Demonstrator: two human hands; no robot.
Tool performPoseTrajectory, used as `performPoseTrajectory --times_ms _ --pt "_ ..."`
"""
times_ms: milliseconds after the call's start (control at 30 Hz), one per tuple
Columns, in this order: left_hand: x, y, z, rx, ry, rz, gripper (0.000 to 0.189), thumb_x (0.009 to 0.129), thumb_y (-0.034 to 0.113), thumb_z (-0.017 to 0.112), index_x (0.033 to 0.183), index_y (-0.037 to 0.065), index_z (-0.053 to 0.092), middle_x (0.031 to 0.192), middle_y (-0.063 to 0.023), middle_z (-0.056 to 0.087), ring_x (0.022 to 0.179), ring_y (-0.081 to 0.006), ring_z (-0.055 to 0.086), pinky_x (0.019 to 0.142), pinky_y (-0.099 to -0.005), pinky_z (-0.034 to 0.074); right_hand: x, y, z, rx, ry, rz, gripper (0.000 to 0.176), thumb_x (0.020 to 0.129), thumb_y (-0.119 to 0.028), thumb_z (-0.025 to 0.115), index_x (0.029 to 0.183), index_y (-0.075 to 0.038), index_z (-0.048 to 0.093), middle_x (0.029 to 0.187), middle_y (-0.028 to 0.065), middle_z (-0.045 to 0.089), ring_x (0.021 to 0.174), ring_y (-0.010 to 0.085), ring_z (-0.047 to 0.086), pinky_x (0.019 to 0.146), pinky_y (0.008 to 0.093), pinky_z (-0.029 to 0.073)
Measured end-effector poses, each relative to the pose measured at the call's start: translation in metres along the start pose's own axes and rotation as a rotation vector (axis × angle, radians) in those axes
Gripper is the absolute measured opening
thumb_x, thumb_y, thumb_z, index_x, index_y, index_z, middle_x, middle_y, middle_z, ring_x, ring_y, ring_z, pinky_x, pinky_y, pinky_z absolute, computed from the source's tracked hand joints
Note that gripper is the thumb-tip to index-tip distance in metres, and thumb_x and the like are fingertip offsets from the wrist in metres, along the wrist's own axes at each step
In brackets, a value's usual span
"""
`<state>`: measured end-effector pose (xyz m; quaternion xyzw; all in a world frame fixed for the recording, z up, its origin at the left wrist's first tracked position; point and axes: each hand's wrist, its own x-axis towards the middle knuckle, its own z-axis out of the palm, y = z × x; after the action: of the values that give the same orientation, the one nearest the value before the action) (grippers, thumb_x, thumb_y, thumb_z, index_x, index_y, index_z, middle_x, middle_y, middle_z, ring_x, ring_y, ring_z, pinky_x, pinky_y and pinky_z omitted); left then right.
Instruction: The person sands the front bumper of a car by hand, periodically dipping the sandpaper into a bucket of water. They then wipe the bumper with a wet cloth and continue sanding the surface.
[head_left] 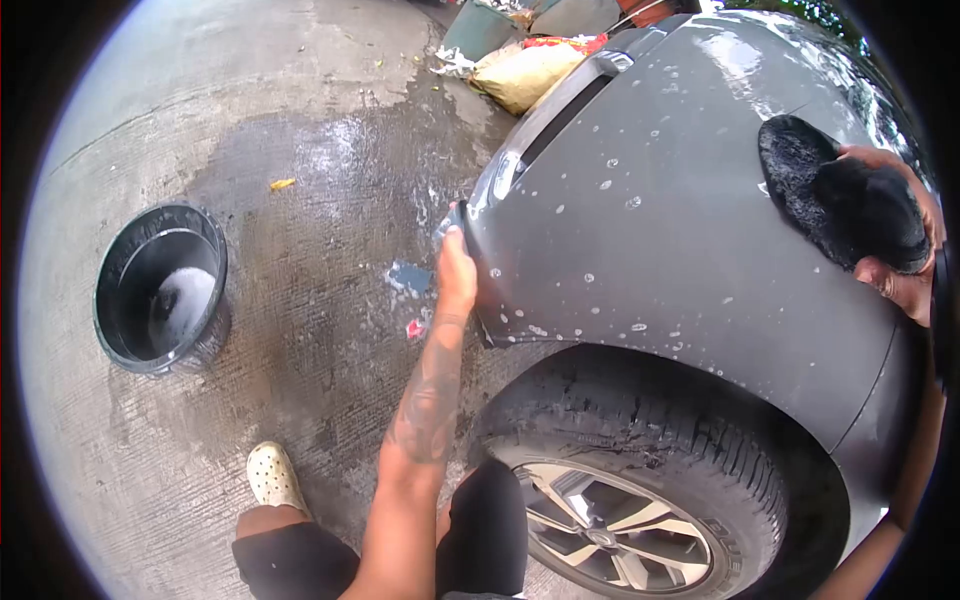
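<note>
My right hand [905, 295] is closed around a black, fuzzy-looking wash pad [800, 175], with the thumb on its near edge and fingers over its far edge. The pad is at the upper side of a grey car's body panel [690, 230], which is dotted with foam and water spots. My left hand [456, 270] is at the car's front corner, thumb pointing forward along the edge; its other fingers are mostly hidden. Below the panel is the front wheel [605, 540], with a wet tyre and light spokes.
A black bucket [215, 325] with foamy water stands on the wet concrete [310, 260] at left. A stuffed sack [520, 80] and a grey-green bin [480, 30] are beyond the car's front. My foot in a cream clog [271, 475] stands near the bucket.
</note>
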<state>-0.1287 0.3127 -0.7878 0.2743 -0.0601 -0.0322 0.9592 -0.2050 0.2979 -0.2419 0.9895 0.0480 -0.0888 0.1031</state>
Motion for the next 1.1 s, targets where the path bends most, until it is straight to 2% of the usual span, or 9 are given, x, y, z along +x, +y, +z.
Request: performPoseTrajectory --times_ms 200,333,433,533,667,767,800,1033,1100 --pt "-0.049 0.0 0.019 0.53 0.057 0.409 0.056 0.107 0.024 0.021 0.153 -0.008 0.026 0.163 -0.022 0.023 0.153 -0.0306 0.016 0.125 -0.037 0.013 -0.001 0.002 -0.002 -0.093 0.034 -0.1 0.078 0.069 -0.032 0.092 0.129 0.003 0.056 0.125 0.0158 0.06 0.113 0.0254 0.059 0.099 0.0367 0.047" --pt "0.029 0.01 0.0 0.038 -0.004 -0.035 0.056 0.107 0.022 0.025 0.153 -0.009 0.024 0.163 -0.0162 0.027 0.152 -0.0216 0.022 0.123 -0.0324 0.016 -0.003 0.002 -0.008 -0.159 0.05 -0.198 0.075 0.069 -0.031 0.094 0.126 0.003 0.059 0.119 0.016 0.065 0.106 0.0255 0.063 0.092 0.0368 0.052" --pt "-0.008 0.01 0.011 -0.012 0.078 -0.014 0.054 0.106 0.019 0.026 0.154 -0.006 0.025 0.163 -0.0167 0.027 0.152 -0.0241 0.022 0.123 -0.0341 0.017 -0.001 -0.002 -0.005 -0.106 0.062 -0.169 0.075 0.07 -0.03 0.094 0.126 0.005 0.059 0.117 0.017 0.067 0.103 0.0253 0.065 0.091 0.037 0.054" --pt "-0.052 -0.002 0.008 0.55 0.059 0.356 0.056 0.104 0.02 0.029 0.154 -0.003 0.029 0.163 -0.0204 0.024 0.152 -0.0323 0.022 0.123 -0.0376 0.018 0.002 -0.013 -0.003 -0.162 0.037 -0.125 0.078 0.069 -0.03 0.095 0.127 0.005 0.059 0.118 0.0175 0.067 0.104 0.0253 0.064 0.092 0.037 0.053" --pt "0.008 -0.001 -0.006 0.472 0.106 0.32 0.056 0.103 0.021 0.028 0.154 -0.003 0.031 0.163 -0.0215 0.025 0.152 -0.0346 0.022 0.124 -0.0392 0.018 -0.005 -0.014 -0.007 -0.251 0.079 -0.063 0.08 0.067 -0.031 0.095 0.128 0.006 0.058 0.117 0.0181 0.067 0.104 0.0268 0.064 0.094 0.0389 0.052" --pt "0.006 0.012 0.005 0.324 0.141 0.014 0.055 0.105 0.023 0.027 0.153 -0.004 0.032 0.162 -0.0231 0.026 0.151 -0.0372 0.021 0.124 -0.0435 0.018 -0.007 -0.02 0.001 -0.204 0.114 -0.029 0.079 0.068 -0.032 0.095 0.127 0.007 0.058 0.117 0.0185 0.066 0.104 0.0267 0.064 0.093 0.039 0.052" --pt "-0.023 0.002 0.01 0.52 0.148 0.42 0.056 0.105 0.025 0.026 0.154 -0.003 0.03 0.161 -0.0249 0.026 0.15 -0.041 0.021 0.123 -0.046 0.017 -0.007 -0.021 0.001 -0.201 0.116 -0.034 0.079 0.068 -0.032 0.095 0.127 0.007 0.058 0.117 0.0185 0.066 0.104 0.0267 0.064 0.093 0.039 0.052" --pt "0.034 -0.01 -0.012 0.582 0.153 0.246 0.056 0.105 0.023 0.025 0.153 -0.004 0.03 0.16 -0.0261 0.027 0.152 -0.0379 0.02 0.123 -0.0424 0.017 -0.004 -0.013 -0.006 -0.266 0.062 -0.143 0.077 0.069 -0.03 0.093 0.127 0.005 0.059 0.117 0.0193 0.067 0.106 0.0289 0.064 0.094 0.042 0.051" --pt "0.065 0.018 -0.031 0.317 -0.186 -0.35 0.055 0.105 0.023 0.026 0.152 -0.006 0.033 0.16 -0.0255 0.027 0.152 -0.0347 0.021 0.123 -0.0393 0.018 -0.006 -0.015 -0.007 -0.243 0.049 -0.105 0.077 0.068 -0.031 0.093 0.128 0.005 0.059 0.118 0.0195 0.067 0.106 0.0287 0.064 0.094 0.0419 0.051"
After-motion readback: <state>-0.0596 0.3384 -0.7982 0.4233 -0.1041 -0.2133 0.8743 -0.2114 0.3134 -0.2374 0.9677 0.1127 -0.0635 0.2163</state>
